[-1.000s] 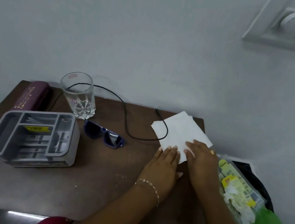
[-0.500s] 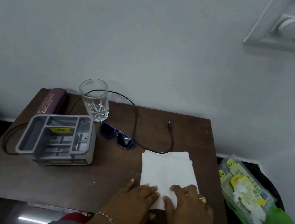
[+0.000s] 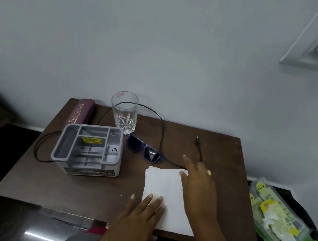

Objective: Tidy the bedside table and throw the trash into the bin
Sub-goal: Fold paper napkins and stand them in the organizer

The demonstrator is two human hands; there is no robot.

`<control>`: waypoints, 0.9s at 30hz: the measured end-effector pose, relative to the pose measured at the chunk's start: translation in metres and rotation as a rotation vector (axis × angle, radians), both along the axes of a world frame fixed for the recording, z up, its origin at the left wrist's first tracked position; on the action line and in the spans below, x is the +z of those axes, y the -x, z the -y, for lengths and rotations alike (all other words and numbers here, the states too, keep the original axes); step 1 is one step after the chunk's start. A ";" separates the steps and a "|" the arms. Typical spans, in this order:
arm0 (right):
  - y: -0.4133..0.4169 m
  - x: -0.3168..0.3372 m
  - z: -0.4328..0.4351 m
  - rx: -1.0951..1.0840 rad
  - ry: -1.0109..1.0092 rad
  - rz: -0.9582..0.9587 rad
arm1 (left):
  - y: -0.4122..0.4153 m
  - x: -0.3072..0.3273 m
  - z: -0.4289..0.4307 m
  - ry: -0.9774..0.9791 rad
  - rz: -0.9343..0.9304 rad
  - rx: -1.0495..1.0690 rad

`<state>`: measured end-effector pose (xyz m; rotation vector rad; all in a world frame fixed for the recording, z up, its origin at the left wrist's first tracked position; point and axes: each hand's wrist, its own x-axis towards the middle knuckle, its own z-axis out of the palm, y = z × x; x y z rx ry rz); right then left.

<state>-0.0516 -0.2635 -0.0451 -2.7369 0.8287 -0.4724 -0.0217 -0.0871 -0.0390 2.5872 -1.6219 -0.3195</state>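
Two hands flat on white tissue paper (image 3: 165, 187) at 5 o'clock of brown bedside table (image 3: 81, 196).

Left hand (image 3: 141, 217) spread, fingertips pressing near corner; right hand (image 3: 198, 185) spread over far right edge, gripping nothing. Black cable (image 3: 162, 133) and blue sunglasses (image 3: 144, 151) at 12 o'clock of sheet. Grey organiser (image 3: 89, 150) at 9 o'clock, drinking glass (image 3: 124, 112) behind it. Bin (image 3: 305, 212) with wrappers at 3 o'clock, off the table.

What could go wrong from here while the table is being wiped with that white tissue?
The right hand is close to the black cable; snagging it could tug the loop that passes the glass and tip it. A wider sweep of the tissue might knock the sunglasses. The bin looks overfull, so its packaging may spill.
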 end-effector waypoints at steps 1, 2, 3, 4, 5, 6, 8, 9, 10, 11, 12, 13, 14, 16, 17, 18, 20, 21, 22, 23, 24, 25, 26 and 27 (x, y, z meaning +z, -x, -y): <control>-0.003 -0.004 0.007 0.024 0.030 -0.029 | 0.000 -0.001 -0.001 -0.005 -0.015 -0.008; -0.004 -0.006 0.014 0.045 0.070 -0.068 | 0.001 0.000 -0.001 -0.034 -0.048 0.004; -0.003 -0.008 0.020 0.053 0.110 -0.099 | 0.001 -0.003 -0.001 -0.033 -0.070 0.008; -0.001 -0.009 0.025 0.049 0.143 -0.118 | 0.000 -0.005 -0.001 -0.041 -0.087 0.024; 0.001 -0.010 0.031 0.040 0.172 -0.124 | -0.001 -0.008 0.000 -0.017 -0.080 0.033; 0.003 -0.011 0.036 0.034 0.197 -0.118 | -0.002 -0.006 0.000 -0.015 -0.084 0.050; 0.009 -0.011 0.048 0.016 0.213 -0.115 | -0.002 -0.005 0.002 -0.016 -0.097 0.052; 0.012 -0.010 0.054 -0.003 0.214 -0.118 | -0.002 -0.006 0.002 -0.022 -0.094 0.047; 0.015 -0.010 0.061 -0.028 0.221 -0.121 | -0.002 -0.005 0.003 -0.052 -0.094 0.044; 0.017 -0.010 0.068 -0.052 0.235 -0.124 | -0.002 -0.006 0.003 -0.060 -0.088 0.042; 0.019 -0.011 0.076 -0.069 0.247 -0.125 | -0.002 -0.006 0.003 -0.059 -0.083 0.047; 0.019 -0.011 0.083 -0.080 0.256 -0.126 | -0.002 -0.008 0.002 -0.049 -0.074 0.052; 0.019 -0.011 0.090 -0.082 0.260 -0.125 | -0.001 -0.006 0.002 -0.064 -0.088 0.052; 0.018 -0.010 0.099 -0.086 0.246 -0.106 | -0.001 0.006 0.004 -0.121 -0.131 0.018; 0.018 -0.009 0.100 -0.087 0.227 -0.087 | -0.002 0.008 0.006 -0.103 -0.130 0.005; 0.018 -0.008 0.097 -0.091 0.191 -0.056 | -0.004 0.010 0.009 -0.062 -0.104 0.015; 0.021 -0.003 0.083 -0.133 0.061 0.059 | -0.005 0.008 0.010 0.023 -0.031 0.002; 0.024 -0.001 0.073 -0.185 -0.041 0.157 | -0.006 0.009 0.011 0.018 -0.060 0.017; 0.028 0.001 0.062 -0.254 -0.160 0.264 | -0.005 0.010 0.010 -0.004 -0.079 0.014; 0.033 0.002 0.050 -0.328 -0.268 0.349 | -0.004 0.011 0.012 -0.002 -0.085 0.036; 0.037 0.002 0.038 -0.389 -0.357 0.402 | -0.004 0.009 0.015 0.030 -0.078 0.039; 0.041 0.001 0.027 -0.430 -0.446 0.425 | -0.005 0.006 0.018 0.071 -0.071 0.049; 0.043 -0.002 0.017 -0.453 -0.546 0.423 | -0.005 0.004 0.021 0.107 -0.056 0.063; 0.043 -0.005 0.009 -0.460 -0.632 0.396 | -0.005 0.001 0.024 0.129 -0.080 0.097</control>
